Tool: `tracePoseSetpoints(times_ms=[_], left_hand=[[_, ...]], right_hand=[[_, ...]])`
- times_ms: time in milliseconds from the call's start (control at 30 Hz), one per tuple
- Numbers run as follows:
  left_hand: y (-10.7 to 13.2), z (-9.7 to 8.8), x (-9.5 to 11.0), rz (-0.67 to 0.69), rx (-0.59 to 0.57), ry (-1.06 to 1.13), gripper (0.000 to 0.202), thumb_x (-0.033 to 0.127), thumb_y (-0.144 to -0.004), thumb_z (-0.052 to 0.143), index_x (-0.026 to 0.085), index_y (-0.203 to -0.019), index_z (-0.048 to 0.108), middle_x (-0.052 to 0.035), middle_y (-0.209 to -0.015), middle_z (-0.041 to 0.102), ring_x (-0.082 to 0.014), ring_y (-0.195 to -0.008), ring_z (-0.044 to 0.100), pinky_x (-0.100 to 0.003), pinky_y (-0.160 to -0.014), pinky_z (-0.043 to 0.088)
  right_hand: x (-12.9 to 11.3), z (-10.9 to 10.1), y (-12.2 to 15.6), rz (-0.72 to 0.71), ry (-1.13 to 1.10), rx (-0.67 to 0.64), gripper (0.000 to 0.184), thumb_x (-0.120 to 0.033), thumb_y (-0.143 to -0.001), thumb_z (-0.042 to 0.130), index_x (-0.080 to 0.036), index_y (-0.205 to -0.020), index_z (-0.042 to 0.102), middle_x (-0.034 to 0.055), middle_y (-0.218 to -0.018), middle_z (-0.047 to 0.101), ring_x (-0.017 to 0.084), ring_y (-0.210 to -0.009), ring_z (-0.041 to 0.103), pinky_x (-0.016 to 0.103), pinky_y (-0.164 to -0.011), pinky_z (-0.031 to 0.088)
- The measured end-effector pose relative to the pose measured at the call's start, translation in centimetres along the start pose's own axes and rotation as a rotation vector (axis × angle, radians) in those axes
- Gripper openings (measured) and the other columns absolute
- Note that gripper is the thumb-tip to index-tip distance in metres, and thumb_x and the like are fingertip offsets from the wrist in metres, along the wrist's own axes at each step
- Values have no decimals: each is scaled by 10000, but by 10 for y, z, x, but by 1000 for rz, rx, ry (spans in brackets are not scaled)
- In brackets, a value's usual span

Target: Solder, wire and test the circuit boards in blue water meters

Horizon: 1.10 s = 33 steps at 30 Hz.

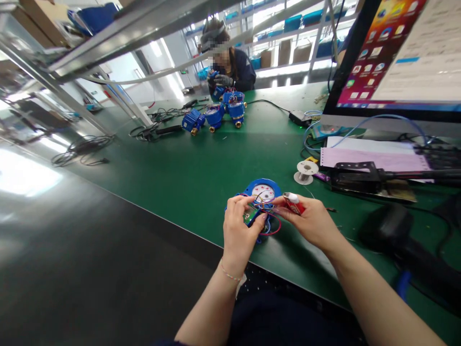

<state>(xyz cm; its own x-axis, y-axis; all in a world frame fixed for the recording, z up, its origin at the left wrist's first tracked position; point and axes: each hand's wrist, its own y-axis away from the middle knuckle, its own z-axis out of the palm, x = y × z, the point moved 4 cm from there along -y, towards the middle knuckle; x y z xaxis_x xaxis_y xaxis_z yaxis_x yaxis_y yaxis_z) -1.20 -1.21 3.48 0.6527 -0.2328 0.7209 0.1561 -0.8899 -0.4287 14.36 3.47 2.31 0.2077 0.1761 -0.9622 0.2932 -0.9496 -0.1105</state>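
A blue water meter (275, 187) with a round white dial lies before me near the table's front edge. My left hand (238, 222) is closed on a green circuit board (249, 217) at the meter's near side, thumb and fingers on its edges. Thin wires, a red wire loop (279, 227) among them, run out around the board. My right hand (311, 218) is closed around a red tube with a white cap (294, 204), and its thumb and forefinger tips pinch among the wires. What the fingertips hold there is too small to tell.
Several blue meters (214, 117) and black cables (158, 129) lie farther back, where a person (234, 67) works. A solder wire spool (305, 172) stands right of the meter. Papers (374, 156), a monitor (392, 57) and a black handheld scanner (389, 228) are on the right.
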Motion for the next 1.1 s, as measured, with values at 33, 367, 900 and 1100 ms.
tracePoseSetpoints(times_ms=[33, 367, 900, 1100], left_hand=[[-2, 0, 0, -16, -21, -16, 348, 118, -719, 687, 227, -1026, 566, -28, -1009, 531, -147, -800, 536, -319, -786, 461], [-15, 7, 3, -55, -60, -103, 87, 118, -780, 629, 202, -757, 624, 10, -784, 562, -147, -763, 543, -276, -676, 411], [-11, 4, 0, 45, 35, -21, 69, 139, -809, 603, 186, -757, 601, 7, -755, 564, -139, -736, 545, -269, -674, 427], [-10, 4, -1, 80, 55, -21, 57, 169, -831, 585, 187, -778, 596, 1, -774, 568, -145, -766, 547, -273, -684, 424]], right_hand=[[4, -1, -3, 22, -30, 14, 241, -383, -719, 643, -185, -851, 682, 37, -822, 688, 177, -759, 626, 330, -743, 495], [1, 4, -13, 31, -75, -67, 313, -439, -700, 666, -171, -861, 661, 3, -695, 631, 130, -630, 551, 271, -611, 453], [9, -1, -16, 69, -63, -172, 332, -487, -741, 600, -156, -737, 603, 10, -703, 570, 127, -666, 494, 273, -656, 418], [9, 1, -16, 69, -120, -224, 336, -489, -741, 607, -154, -768, 611, 11, -717, 572, 127, -668, 495, 273, -660, 417]])
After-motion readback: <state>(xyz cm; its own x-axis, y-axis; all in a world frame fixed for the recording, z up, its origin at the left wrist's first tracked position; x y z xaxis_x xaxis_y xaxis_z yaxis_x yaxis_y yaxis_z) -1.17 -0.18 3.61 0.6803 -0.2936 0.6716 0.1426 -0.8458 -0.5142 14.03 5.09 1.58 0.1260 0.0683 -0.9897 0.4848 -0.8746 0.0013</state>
